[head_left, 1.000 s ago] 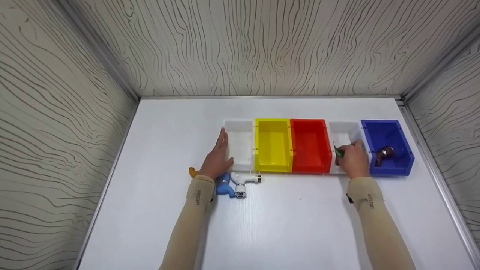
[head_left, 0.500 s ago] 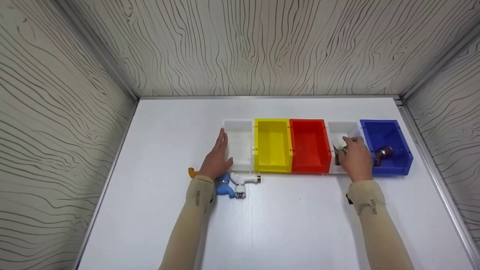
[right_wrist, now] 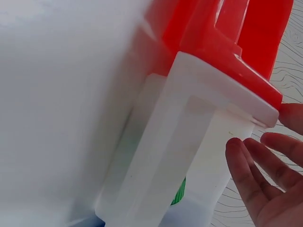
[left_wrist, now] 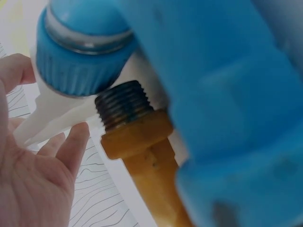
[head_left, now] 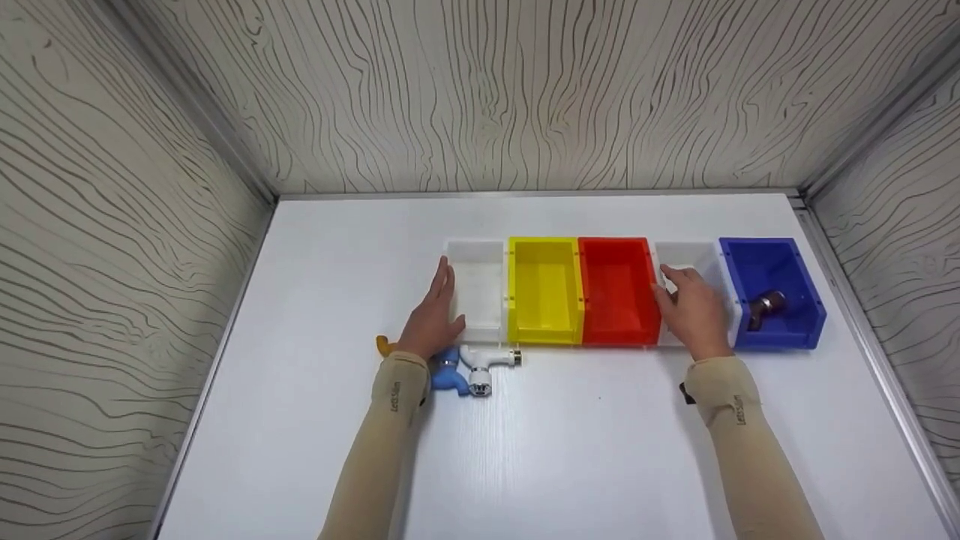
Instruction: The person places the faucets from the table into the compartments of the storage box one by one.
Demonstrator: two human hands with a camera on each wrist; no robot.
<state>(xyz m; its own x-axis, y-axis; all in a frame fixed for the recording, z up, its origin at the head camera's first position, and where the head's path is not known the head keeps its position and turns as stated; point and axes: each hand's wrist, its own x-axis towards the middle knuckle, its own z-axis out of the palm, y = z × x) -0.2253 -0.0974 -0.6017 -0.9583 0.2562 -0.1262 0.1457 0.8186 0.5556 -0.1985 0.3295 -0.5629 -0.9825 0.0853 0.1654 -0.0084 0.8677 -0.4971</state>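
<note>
My left hand [head_left: 431, 322] rests along the left wall of the leftmost white bin [head_left: 480, 334], fingers straight, holding nothing. Close to its wrist lie a blue plastic tap [head_left: 450, 379], a white tap [head_left: 481, 367] and an orange tap [head_left: 385, 345], partly covered by the hand. The left wrist view shows the orange tap's dark threaded end [left_wrist: 124, 105] between blue parts. Over the other white bin [right_wrist: 184, 118] hovers my right hand [head_left: 694, 307], fingers loosely bent and nothing in them. A green ridged piece [right_wrist: 179, 193] shows inside that bin; the rest of it is hidden.
Between the white bins stand a yellow bin [head_left: 546, 292] and a red bin [head_left: 619, 296], side by side. At the right end, a blue bin [head_left: 780, 262] holds a brown tap [head_left: 766, 307]. Patterned walls [head_left: 480, 97] enclose the white table [head_left: 570, 465].
My right hand has let go of the dark green thing inside the right white bin, then risen and shifted left toward the red bin. My left hand stays put.
</note>
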